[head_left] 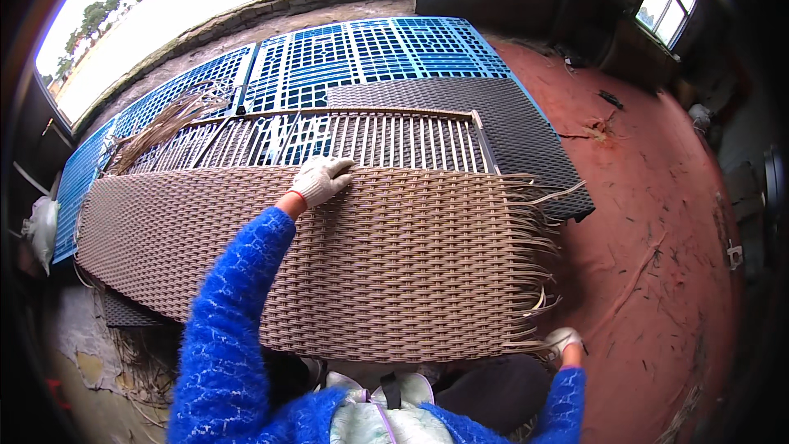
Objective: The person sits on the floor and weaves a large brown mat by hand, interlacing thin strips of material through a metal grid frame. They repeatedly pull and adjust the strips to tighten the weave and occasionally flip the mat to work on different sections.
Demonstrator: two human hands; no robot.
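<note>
Left grip (322, 178) flat on woven panel (345, 255); right grip (564, 339) at near corner.

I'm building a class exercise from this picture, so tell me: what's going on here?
A person in a fuzzy blue sweater and white work gloves is weaving a large brown wicker panel. The left hand rests at the woven edge, where bare upright ribs begin. The right hand sits at the near corner by the loose strand ends. The panel lies over blue plastic pallets and a dark woven mat on a red floor.
</note>
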